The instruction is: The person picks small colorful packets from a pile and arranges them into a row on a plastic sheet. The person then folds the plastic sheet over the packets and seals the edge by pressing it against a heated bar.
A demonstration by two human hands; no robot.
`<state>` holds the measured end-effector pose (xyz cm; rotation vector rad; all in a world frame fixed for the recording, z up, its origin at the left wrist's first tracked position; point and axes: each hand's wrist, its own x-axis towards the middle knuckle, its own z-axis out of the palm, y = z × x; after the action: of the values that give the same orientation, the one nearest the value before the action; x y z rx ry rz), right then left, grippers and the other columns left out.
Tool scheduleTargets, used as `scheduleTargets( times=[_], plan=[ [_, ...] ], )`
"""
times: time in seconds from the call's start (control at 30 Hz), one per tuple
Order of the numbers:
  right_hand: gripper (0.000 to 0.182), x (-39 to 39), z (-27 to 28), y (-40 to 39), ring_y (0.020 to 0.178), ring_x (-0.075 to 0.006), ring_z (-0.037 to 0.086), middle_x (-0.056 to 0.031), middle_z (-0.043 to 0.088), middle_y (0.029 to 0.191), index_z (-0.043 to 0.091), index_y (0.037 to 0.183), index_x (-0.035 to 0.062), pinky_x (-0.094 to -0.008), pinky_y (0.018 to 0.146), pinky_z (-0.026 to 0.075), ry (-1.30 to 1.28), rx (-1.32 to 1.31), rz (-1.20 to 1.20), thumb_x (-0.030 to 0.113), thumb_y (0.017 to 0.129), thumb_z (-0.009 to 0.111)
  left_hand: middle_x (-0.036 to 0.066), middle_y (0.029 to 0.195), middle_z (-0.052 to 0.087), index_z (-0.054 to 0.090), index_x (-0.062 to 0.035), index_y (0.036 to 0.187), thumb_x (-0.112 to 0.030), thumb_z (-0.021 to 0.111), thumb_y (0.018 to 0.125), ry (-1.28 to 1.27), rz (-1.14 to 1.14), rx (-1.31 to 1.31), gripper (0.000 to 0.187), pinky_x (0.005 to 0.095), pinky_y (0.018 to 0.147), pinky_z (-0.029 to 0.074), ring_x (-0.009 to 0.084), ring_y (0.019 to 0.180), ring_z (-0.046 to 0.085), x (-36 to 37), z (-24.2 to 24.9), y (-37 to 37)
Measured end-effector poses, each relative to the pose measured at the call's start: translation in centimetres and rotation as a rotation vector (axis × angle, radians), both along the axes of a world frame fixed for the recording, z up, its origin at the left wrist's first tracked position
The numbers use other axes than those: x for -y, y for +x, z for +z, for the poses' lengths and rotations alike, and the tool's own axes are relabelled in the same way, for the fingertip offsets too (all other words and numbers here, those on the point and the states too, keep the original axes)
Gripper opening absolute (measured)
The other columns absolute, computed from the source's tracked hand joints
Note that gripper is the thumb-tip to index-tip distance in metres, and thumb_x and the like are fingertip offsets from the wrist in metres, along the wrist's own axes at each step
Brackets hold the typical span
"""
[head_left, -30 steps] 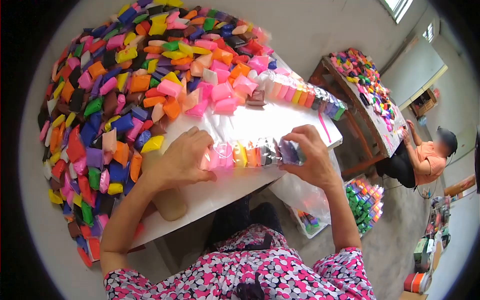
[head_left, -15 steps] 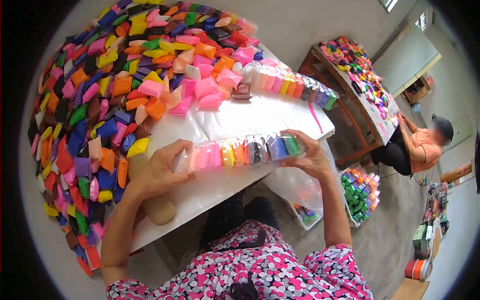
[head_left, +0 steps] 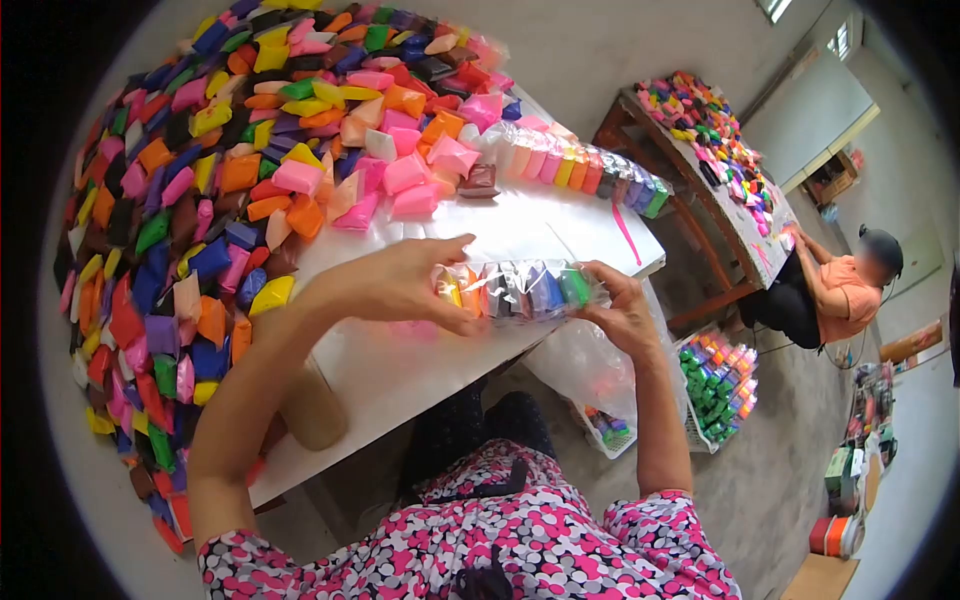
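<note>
A clear plastic bag (head_left: 515,290) holding a row of coloured packets lies across the space between my hands, just above the white tabletop near its front edge. My right hand (head_left: 620,308) pinches its right end, beside a green packet. My left hand (head_left: 395,285) is around the left part, index finger above and thumb below, covering the pink packets at that end. Yellow, orange, dark, blue and green packets show between the hands. Behind it, another filled clear bag (head_left: 585,170) lies on the table near a pink strip (head_left: 627,235).
A large heap of coloured packets (head_left: 240,170) covers the table's left and back. A tan rounded object (head_left: 315,410) lies by my left forearm. Crates of packed bags (head_left: 720,390) stand on the floor at right. A seated person (head_left: 845,290) works at another table (head_left: 690,150).
My left hand has slid right along the bag, from its left end toward the middle, now covering the pink packets. My right hand still grips the right end.
</note>
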<state>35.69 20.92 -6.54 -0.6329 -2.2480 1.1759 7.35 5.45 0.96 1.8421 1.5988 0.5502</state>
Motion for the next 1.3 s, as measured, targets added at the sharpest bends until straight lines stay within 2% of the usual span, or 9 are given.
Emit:
scheduleTargets(
  times=[0.43, 0.63, 0.7, 0.8, 0.83, 0.97, 1.07, 1.17, 1.3],
  plan=[
    [0.059, 0.8, -0.4, -1.4, 0.089, -0.0164, 0.059, -0.0051, 0.064, 0.097, 0.062, 0.113, -0.0005, -0.0305, 0.083, 0.048, -0.051, -0.001, -0.051, 0.014, 0.062, 0.088, 0.016, 0.121, 0.062, 0.049, -0.0017, 0.137, -0.032, 0.086, 0.069, -0.13, -0.07, 0.161, 0.084, 0.0328, 0.098, 0.044, 0.0254, 0.112, 0.059, -1.8, -0.5, 3.1],
    [0.091, 1.1, 2.0, 0.8, 0.12, -0.0234, 0.056, -0.0101, 0.061, 0.128, 0.051, 0.137, 0.0057, -0.0368, 0.101, 0.042, 0.15, 0.056, 0.084, 0.028, 0.058, 0.091, 0.016, 0.145, 0.047, 0.037, -0.0045, 0.147, -0.033, 0.084, 0.072, -0.133, 0.005, 0.082, 0.092, 0.0406, 0.107, 0.039, 0.0277, 0.129, 0.048, 4.7, 3.2, -3.5],
    [0.106, 0.8, 3.3, 1.9, 0.132, -0.0259, 0.048, -0.0124, 0.053, 0.141, 0.043, 0.145, 0.0071, -0.0415, 0.107, 0.037, -0.026, 0.004, 0.082, 0.035, 0.055, 0.092, 0.013, 0.152, 0.038, 0.034, -0.0055, 0.149, -0.033, 0.082, 0.075, -0.156, 0.204, 0.136, 0.092, 0.0436, 0.112, 0.033, 0.0267, 0.136, 0.041, 7.4, 4.7, -6.6],
    [0.093, 2.1, 5.6, 0.6, 0.126, -0.0288, 0.053, -0.014, 0.057, 0.136, 0.048, 0.139, 0.0042, -0.0441, 0.104, 0.04, 0.406, -0.044, -0.073, 0.035, 0.061, 0.089, 0.013, 0.152, 0.038, 0.03, -0.006, 0.151, -0.033, 0.081, 0.076, 0.064, 0.38, 0.36, 0.094, 0.0412, 0.115, 0.028, 0.0271, 0.14, 0.036, 8.7, 4.1, -6.5],
    [0.089, 3.3, 6.7, -0.8, 0.124, -0.0303, 0.054, -0.0146, 0.058, 0.133, 0.049, 0.137, 0.0037, -0.045, 0.103, 0.041, 0.613, -0.044, -0.084, 0.035, 0.064, 0.088, 0.014, 0.152, 0.038, 0.03, -0.0056, 0.151, -0.033, 0.081, 0.077, 0.053, 0.335, 0.226, 0.094, 0.0405, 0.115, 0.027, 0.0273, 0.14, 0.035, 8.8, 3.8, -6.1],
    [0.091, 8.9, 9.0, -8.1, 0.122, -0.0335, 0.051, -0.0156, 0.054, 0.134, 0.046, 0.138, 0.0022, -0.0503, 0.105, 0.037, 0.743, -0.011, 0.242, 0.043, 0.065, 0.084, 0.018, 0.145, 0.044, 0.04, -0.0016, 0.144, -0.039, 0.079, 0.078, 0.04, 0.238, -0.065, 0.086, 0.0382, 0.111, 0.034, 0.0297, 0.135, 0.042, 8.6, 1.1, -3.6],
    [0.096, 10.0, 6.1, -12.7, 0.114, -0.032, 0.056, -0.016, 0.059, 0.122, 0.04, 0.142, 0.0031, -0.0432, 0.101, 0.039, 0.91, 0.036, 0.262, 0.053, 0.069, 0.077, 0.019, 0.132, 0.053, 0.046, 0.0005, 0.137, -0.046, 0.078, 0.077, -0.152, 0.27, -0.089, 0.082, 0.0367, 0.103, 0.041, 0.031, 0.124, 0.05, 8.2, 0.5, -2.9],
    [0.086, 9.3, 5.5, -12.7, 0.102, -0.0299, 0.059, -0.0138, 0.061, 0.109, 0.046, 0.136, 0.0036, -0.042, 0.091, 0.042, 0.759, 0.444, 0.28, 0.05, 0.071, 0.077, 0.017, 0.126, 0.056, 0.049, 0.0017, 0.133, -0.045, 0.076, 0.079, -0.017, 0.205, -0.311, 0.076, 0.0355, 0.1, 0.043, 0.0304, 0.118, 0.052, 8.7, -0.8, -2.9],
    [0.076, 7.7, 5.7, -10.2, 0.097, -0.029, 0.06, -0.0113, 0.061, 0.103, 0.051, 0.132, 0.0078, -0.0405, 0.085, 0.043, 0.812, 0.452, 0.191, 0.047, 0.072, 0.077, 0.014, 0.118, 0.06, 0.054, 0.0026, 0.124, -0.039, 0.072, 0.082, -0.017, 0.222, -0.098, 0.062, 0.0364, 0.093, 0.046, 0.0275, 0.111, 0.056, 10.2, -0.2, -4.1]
  ],
)
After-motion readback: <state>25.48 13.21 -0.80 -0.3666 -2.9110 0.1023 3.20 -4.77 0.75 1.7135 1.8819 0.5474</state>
